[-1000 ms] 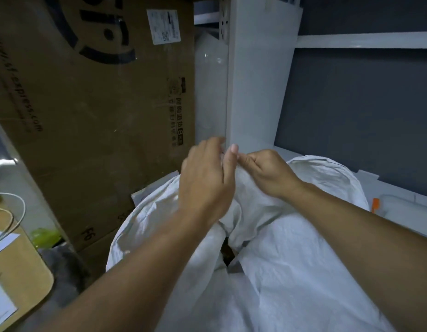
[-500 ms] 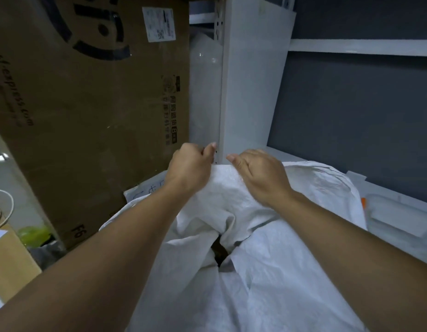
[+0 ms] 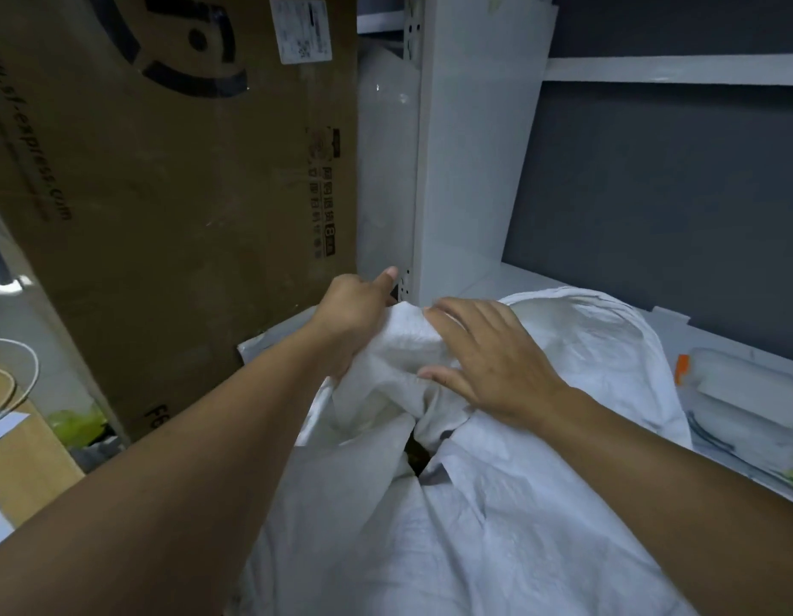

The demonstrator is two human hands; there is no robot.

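Note:
A large white woven sack fills the lower middle of the view, its top bunched into folds with a small dark gap at the neck. My left hand grips the bunched fabric at the sack's upper left, thumb sticking up. My right hand lies over the gathered fabric just to the right, fingers spread and nearly straight, thumb against the folds.
A big brown cardboard box leans at the left. A white shelf upright stands behind the sack, before a dark grey wall. A white packet with an orange tab lies at the right. A wooden desk corner with a white cable sits at left.
My right hand has let go of its pinch and now lies spread over the folds. My left hand has shifted left and taken a fuller grip on the fabric.

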